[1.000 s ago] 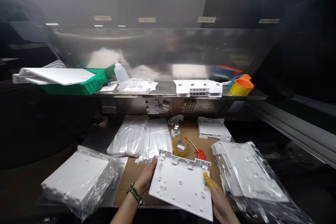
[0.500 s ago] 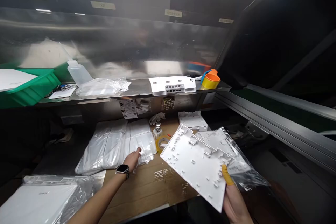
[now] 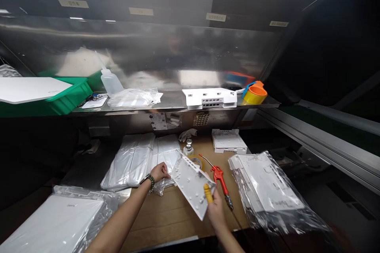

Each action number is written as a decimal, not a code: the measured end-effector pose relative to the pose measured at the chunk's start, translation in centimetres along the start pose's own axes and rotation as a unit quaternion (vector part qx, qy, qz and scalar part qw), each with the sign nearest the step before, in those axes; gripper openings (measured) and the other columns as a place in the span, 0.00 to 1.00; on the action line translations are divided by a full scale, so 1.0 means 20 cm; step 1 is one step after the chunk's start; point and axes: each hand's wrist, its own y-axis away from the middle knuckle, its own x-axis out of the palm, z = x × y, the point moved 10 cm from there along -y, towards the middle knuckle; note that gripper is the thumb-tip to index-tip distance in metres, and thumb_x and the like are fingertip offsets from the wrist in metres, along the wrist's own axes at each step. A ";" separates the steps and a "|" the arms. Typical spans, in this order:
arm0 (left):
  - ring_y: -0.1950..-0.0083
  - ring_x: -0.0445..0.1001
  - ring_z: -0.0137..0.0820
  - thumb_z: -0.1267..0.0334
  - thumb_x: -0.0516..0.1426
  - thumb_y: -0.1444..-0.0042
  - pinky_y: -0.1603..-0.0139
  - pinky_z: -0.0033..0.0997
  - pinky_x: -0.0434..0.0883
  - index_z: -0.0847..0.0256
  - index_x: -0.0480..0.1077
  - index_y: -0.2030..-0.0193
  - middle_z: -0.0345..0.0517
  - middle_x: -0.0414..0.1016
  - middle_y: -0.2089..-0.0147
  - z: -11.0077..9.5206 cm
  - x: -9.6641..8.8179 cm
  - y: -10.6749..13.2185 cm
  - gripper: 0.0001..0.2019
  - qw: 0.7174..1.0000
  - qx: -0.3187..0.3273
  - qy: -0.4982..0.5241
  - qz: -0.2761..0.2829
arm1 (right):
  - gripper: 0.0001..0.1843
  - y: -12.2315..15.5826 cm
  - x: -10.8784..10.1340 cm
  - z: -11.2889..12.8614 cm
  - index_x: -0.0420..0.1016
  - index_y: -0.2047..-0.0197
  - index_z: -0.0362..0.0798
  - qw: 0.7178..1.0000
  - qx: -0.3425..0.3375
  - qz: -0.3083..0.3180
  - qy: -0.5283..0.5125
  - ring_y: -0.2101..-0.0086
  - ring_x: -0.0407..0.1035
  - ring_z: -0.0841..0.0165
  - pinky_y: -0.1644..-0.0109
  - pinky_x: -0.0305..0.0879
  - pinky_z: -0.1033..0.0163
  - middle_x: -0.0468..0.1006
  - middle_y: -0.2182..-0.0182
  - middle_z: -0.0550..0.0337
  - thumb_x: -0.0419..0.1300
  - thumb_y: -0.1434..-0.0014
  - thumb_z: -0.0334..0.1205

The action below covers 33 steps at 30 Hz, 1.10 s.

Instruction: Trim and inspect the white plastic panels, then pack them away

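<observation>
My right hand (image 3: 216,210), with a yellow cover on the thumb, grips a white plastic panel (image 3: 190,184) by its right edge. The panel is tilted, and its inner face with small clips and bosses shows. Close to the panel's left edge, my left hand (image 3: 160,171) has its fingers pinched together on what looks like the edge of a clear plastic bag (image 3: 162,185). Behind that hand lie flat stacks of clear bags (image 3: 130,162). A red air blow gun (image 3: 219,174) rests on the brown board right of the panel.
Bagged white panels (image 3: 270,184) lie at the right, and another bagged white piece (image 3: 50,221) at the left front. Behind are a white housing (image 3: 228,141), a pump bottle (image 3: 188,148) and yellow tape (image 3: 196,161). A metal shelf (image 3: 166,107) spans the back, carrying a green bin (image 3: 69,97).
My right hand has brought the panel left and away from the bagged panels, uncovering the blow gun. My left hand's fingers have closed near the bag stack. The view has shifted left.
</observation>
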 end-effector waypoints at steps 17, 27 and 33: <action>0.31 0.62 0.51 0.61 0.59 0.35 0.35 0.63 0.65 0.54 0.64 0.33 0.54 0.56 0.25 -0.39 -0.29 0.14 0.24 0.952 0.118 -0.266 -0.092 | 0.40 -0.04 0.15 -0.13 0.73 0.38 0.48 0.997 -0.053 -0.020 0.059 0.40 0.70 0.52 0.34 0.63 0.49 0.79 0.43 0.46 0.57 0.40 0.70; 0.69 0.75 0.27 0.72 0.55 0.50 0.72 0.26 0.73 0.62 0.62 0.30 0.56 0.77 0.40 -0.76 -0.13 0.19 0.37 0.973 0.217 -0.080 -0.025 | 0.26 0.14 0.10 0.03 0.73 0.36 0.51 0.957 -0.223 0.070 0.173 0.41 0.73 0.56 0.35 0.67 0.50 0.83 0.50 0.47 0.52 0.30 0.53; 0.70 0.70 0.27 0.72 0.49 0.39 0.65 0.33 0.72 0.48 0.72 0.36 0.44 0.63 0.26 -1.04 -0.08 0.53 0.27 0.929 0.284 -0.134 -0.197 | 0.23 0.20 -0.04 0.16 0.77 0.41 0.51 0.963 -0.193 0.033 0.186 0.47 0.77 0.55 0.37 0.69 0.51 0.84 0.52 0.47 0.54 0.31 0.53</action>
